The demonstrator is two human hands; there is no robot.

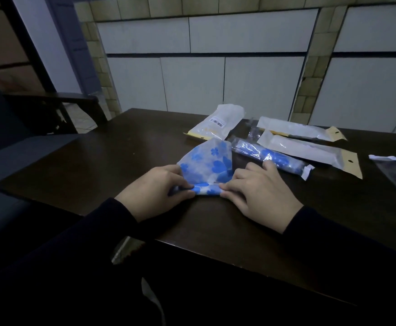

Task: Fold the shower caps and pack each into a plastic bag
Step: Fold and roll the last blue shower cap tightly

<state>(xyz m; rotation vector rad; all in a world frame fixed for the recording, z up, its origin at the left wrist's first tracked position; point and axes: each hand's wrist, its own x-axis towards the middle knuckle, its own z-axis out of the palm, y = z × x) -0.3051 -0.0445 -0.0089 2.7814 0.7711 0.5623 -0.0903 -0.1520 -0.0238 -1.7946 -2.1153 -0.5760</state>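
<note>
- Dark sleeves come in from 6 o'clock, and both hands meet at the near edge of the shower cap (206, 169), which lies on the dark worktop (98, 165).
- Left hand (155, 192): its grip is nearly closed, thumb and fingertips pinching the rolled near hem at its 9 o'clock end.
- Right hand (257, 194): thumb and first fingers pinch the same hem at its 3 o'clock end, while the outer fingers lie straighter, spread toward the packed bag (270, 157).
- Between the two grips the rolled hem runs 9 to 3 o'clock; the unrolled, blue-flowered part of the cap stretches away toward 12 o'clock.
- I judge the roll must travel toward 12, both hands equally near, keeping the axis square.
- Just beside the cap at 2 o'clock lies that packed bag; paler bags (218, 124) sit further off, at 12 to 2 o'clock.
</note>
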